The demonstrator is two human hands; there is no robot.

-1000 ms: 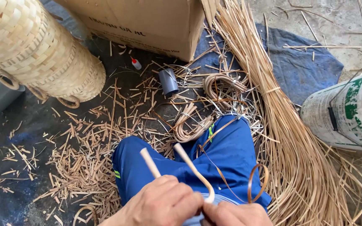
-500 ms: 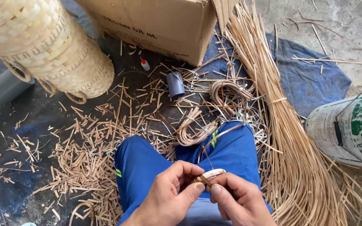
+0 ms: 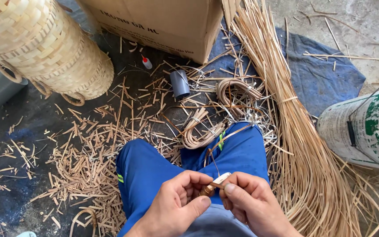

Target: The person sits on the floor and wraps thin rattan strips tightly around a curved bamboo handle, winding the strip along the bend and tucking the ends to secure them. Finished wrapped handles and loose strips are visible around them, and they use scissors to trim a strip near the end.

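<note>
Dark ground littered with cane scraps lies under blue trousers. Over the lap, the left hand and right hand are both closed, pinching a small bent cane piece between fingertips. Farther out sit cane coils, a grey tube, woven baskets and a cardboard box.

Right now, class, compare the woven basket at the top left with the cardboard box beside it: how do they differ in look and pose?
The woven basket is rounded and made of pale interlaced strips; the cardboard box is flat-sided, smooth and brown. The woven basket lies tipped on its side with loop handles showing; the cardboard box stands square on the dark ground sheet. Both are cut off by the frame's top edge and border the strip offcuts.
</note>
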